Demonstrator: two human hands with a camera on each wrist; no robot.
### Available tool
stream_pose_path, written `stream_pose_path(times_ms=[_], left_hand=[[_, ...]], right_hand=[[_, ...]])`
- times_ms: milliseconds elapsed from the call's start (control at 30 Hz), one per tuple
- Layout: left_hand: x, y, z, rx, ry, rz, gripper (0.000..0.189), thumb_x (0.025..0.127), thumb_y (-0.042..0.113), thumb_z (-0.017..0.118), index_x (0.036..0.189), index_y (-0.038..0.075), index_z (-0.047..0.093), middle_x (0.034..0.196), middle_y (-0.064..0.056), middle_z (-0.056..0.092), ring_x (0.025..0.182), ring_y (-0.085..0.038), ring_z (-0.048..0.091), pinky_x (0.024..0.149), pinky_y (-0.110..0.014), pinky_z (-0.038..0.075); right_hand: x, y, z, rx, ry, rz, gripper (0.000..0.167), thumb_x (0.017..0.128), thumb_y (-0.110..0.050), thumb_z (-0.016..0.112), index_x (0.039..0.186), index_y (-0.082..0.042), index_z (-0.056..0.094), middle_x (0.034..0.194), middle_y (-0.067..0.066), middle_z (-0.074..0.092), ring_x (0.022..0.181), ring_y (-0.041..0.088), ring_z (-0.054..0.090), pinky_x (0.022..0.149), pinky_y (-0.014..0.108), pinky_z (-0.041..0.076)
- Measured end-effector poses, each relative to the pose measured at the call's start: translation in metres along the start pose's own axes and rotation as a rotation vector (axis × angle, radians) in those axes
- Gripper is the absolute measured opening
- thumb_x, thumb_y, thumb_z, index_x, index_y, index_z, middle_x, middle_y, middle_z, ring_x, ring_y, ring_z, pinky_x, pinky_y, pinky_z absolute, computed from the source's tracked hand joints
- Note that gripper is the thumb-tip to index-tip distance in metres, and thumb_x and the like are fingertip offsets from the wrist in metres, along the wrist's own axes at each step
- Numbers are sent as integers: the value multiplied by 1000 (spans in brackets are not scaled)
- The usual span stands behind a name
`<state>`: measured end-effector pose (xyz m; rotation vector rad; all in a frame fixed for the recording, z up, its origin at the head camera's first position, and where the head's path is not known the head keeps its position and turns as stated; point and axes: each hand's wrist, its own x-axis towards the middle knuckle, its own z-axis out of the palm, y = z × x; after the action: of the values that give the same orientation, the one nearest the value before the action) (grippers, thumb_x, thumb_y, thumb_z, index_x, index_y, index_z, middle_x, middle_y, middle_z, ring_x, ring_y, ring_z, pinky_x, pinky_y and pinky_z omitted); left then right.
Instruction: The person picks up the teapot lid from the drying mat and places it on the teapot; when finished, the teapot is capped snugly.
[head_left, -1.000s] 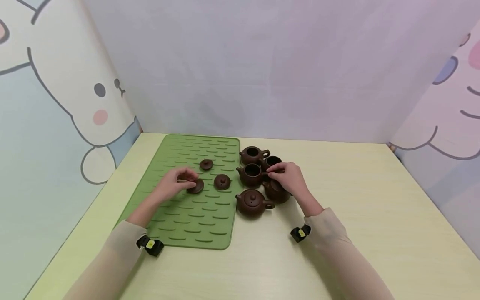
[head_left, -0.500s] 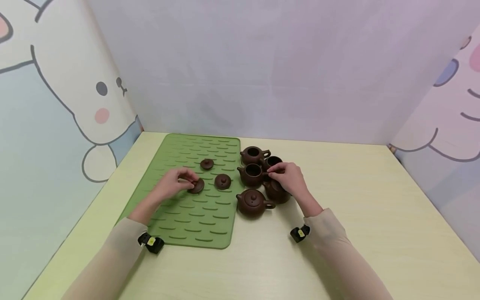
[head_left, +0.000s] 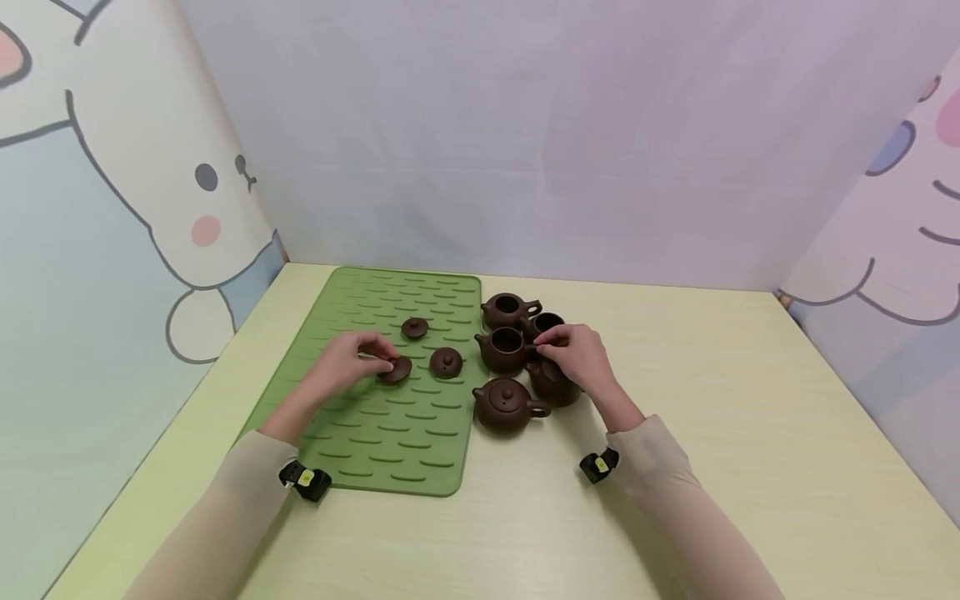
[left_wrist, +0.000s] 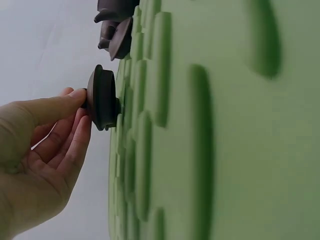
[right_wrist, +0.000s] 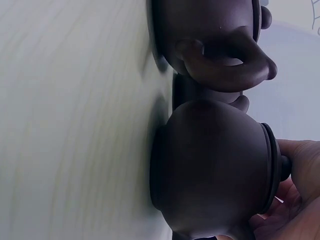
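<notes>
My left hand point(head_left: 345, 364) pinches the knob of a dark brown teapot lid point(head_left: 395, 372) between thumb and fingers. In the left wrist view this lid point(left_wrist: 104, 100) stands tilted close over the green ridged mat point(head_left: 405, 450). Two more lids lie on the mat, a small one point(head_left: 414, 330) farther back and a larger one point(head_left: 446, 363) to the right. My right hand point(head_left: 579, 357) pinches the handle of a lidless teapot point(head_left: 501, 357) beside the mat. Under that hand stands a lidded teapot point(right_wrist: 215, 165), its knob right by the palm.
Nearest the front is another lidded teapot point(head_left: 504, 410), handle pointing right. A lidless teapot point(head_left: 501, 322) stands at the back, with a further open pot point(head_left: 547, 319) partly hidden by my right hand. The pale table point(head_left: 750, 417) extends right; a wall point(head_left: 525, 167) rises behind.
The lid in my left hand has come slightly up and right and now tilts. My right hand stays on the same teapot handle.
</notes>
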<state>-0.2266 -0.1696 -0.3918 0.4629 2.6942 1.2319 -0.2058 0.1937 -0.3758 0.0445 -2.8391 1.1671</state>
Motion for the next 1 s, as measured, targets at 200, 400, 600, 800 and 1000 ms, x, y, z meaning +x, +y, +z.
stream_pose_path(times_ms=[200, 400, 600, 800, 1000], left_hand=[[8, 9, 1, -9, 3, 26, 12, 92, 15, 72, 104, 12, 72, 109, -9, 73, 103, -23, 66, 90, -43, 53], [15, 26, 4, -1, 1, 41, 12, 93, 16, 71, 104, 15, 73, 108, -7, 72, 102, -23, 67, 86, -41, 54], [26, 41, 11, -10, 2, 71, 15, 91, 12, 73, 105, 11, 73, 107, -9, 73, 99, -22, 68, 86, -38, 57], [39, 59, 25, -42, -17, 121, 18, 89, 8, 73, 106, 6, 72, 106, -12, 73, 97, -23, 69, 86, -34, 58], [52, 80, 42, -81, -20, 154, 14, 90, 7, 72, 104, 6, 72, 104, -11, 73, 99, -24, 69, 85, -32, 59]], right_hand=[[1, -1, -2, -8, -4, 3, 13, 91, -13, 70, 98, -7, 79, 102, 14, 77, 99, 30, 70, 90, 46, 53], [1, -1, -2, -14, -1, 2, 13, 91, -12, 70, 98, -7, 79, 103, 14, 77, 100, 31, 70, 91, 47, 53], [1, 0, -1, -16, 6, -7, 12, 91, -12, 70, 97, -8, 79, 103, 13, 77, 100, 30, 70, 90, 46, 54], [0, 1, 1, -18, 4, -3, 11, 91, -12, 70, 96, -8, 79, 102, 13, 76, 99, 30, 69, 89, 46, 53], [-1, -1, 3, -18, 8, 3, 11, 92, -12, 70, 98, -7, 78, 103, 14, 76, 99, 31, 68, 90, 47, 53]])
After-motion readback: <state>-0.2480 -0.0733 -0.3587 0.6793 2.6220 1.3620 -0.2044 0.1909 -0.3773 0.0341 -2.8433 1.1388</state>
